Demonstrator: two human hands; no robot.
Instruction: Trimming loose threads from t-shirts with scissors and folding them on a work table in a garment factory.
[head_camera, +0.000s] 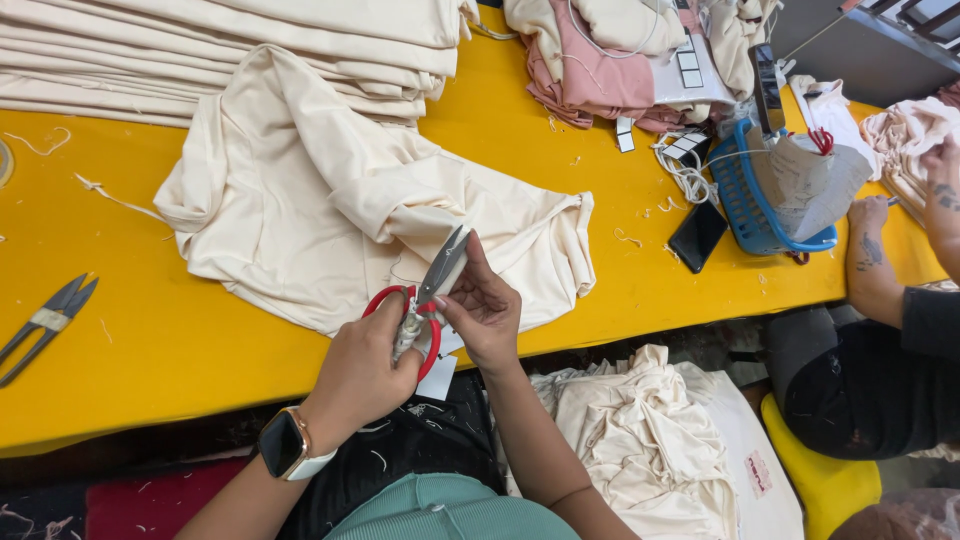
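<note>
My left hand, with a smartwatch on its wrist, grips the red handles of a pair of scissors at the near edge of the yellow table. The blades point up and away from me. My right hand is pinched against the blades near the pivot. A white paper tag hangs just under both hands. Directly behind the hands, a cream garment lies spread and rumpled on the table.
Grey thread snips lie at the left. Folded cream cloth is stacked at the back, with pink garments to its right. A black phone and blue basket sit to the right. A co-worker's arm is there. Cream garments are piled below.
</note>
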